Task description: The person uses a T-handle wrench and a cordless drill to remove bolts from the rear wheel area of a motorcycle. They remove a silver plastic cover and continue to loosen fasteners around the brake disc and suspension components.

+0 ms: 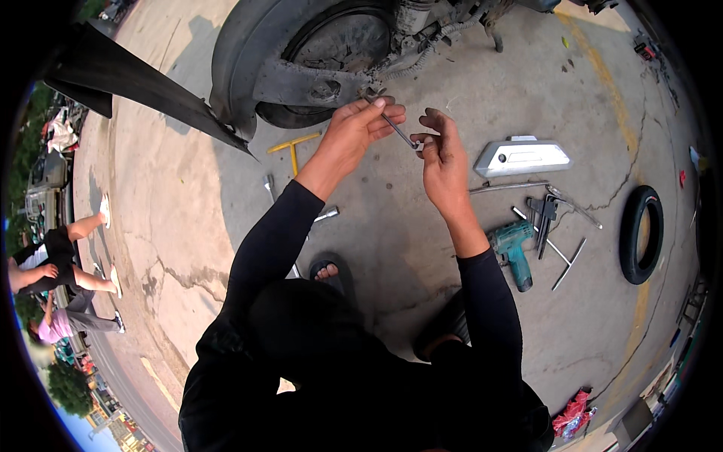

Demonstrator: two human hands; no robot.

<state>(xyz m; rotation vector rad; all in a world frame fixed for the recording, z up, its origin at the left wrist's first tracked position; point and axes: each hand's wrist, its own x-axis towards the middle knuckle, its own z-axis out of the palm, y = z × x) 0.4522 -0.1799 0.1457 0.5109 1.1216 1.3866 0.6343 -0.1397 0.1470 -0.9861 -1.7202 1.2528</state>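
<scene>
My left hand (360, 129) grips a long thin metal rod (393, 124) just below the dusty hub and swingarm (331, 89) of a scooter wheel (335, 41); whether the rod touches them I cannot tell. My right hand (440, 162) pinches a small silver piece (419, 145) at the rod's lower end, its upper fingers curled. To the right lie a silver cover plate (523, 158), a long bar (520, 184), hex keys (544, 215), a T-wrench (568, 264) and a teal drill (516, 256). A yellow T-handled tool (294, 147) and socket wrenches (327, 214) lie left.
A black fender (143, 83) extends at upper left. A loose tyre (640, 233) lies at right on the cracked concrete (595, 324), with a red bag (572, 414) lower down. My sandalled foot (327, 271) is below my hands. Two other people (56, 271) walk at far left.
</scene>
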